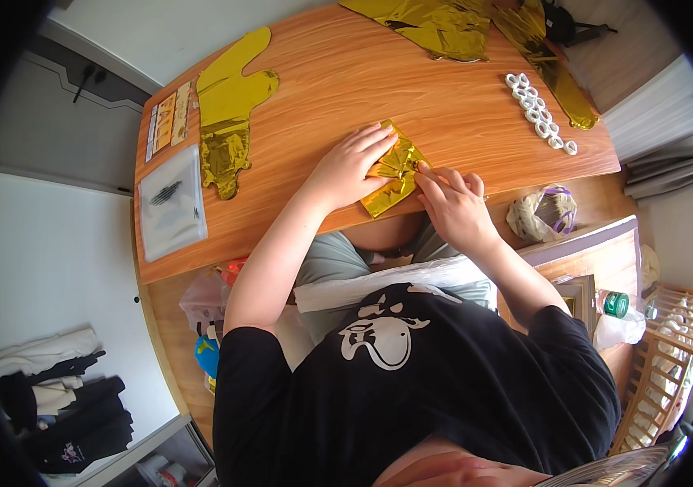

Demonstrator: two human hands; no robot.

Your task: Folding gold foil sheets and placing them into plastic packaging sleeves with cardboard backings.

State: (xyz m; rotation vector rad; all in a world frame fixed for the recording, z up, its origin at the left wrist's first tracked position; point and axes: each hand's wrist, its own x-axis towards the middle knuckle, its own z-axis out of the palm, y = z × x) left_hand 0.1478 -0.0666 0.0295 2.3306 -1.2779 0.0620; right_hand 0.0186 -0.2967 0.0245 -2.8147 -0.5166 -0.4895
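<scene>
A folded rectangle of shiny gold foil (pixel 396 195), creased in the middle, lies near the front edge of the wooden table. My left hand (pixel 352 166) rests flat over its left side, fingers stretched out and slightly apart. At its right edge my right hand (pixel 458 208) presses with the index finger; the other fingers are curled and the thumb is mostly hidden. To the left lies a flat gold foil balloon (pixel 231 105), smooth at the far end and crinkled at the near end. More gold foil (pixel 436 28) is spread at the far edge, with a long foil strip (pixel 553 77) at the far right.
Several small white rings (pixel 538 114) sit in rows on the right of the table (pixel 314 89). On the left are clear plastic sleeves (pixel 172 207) and a printed card (pixel 169 126). A tied plastic bag (pixel 543 213) and a wooden rack (pixel 661 365) stand off the table at right.
</scene>
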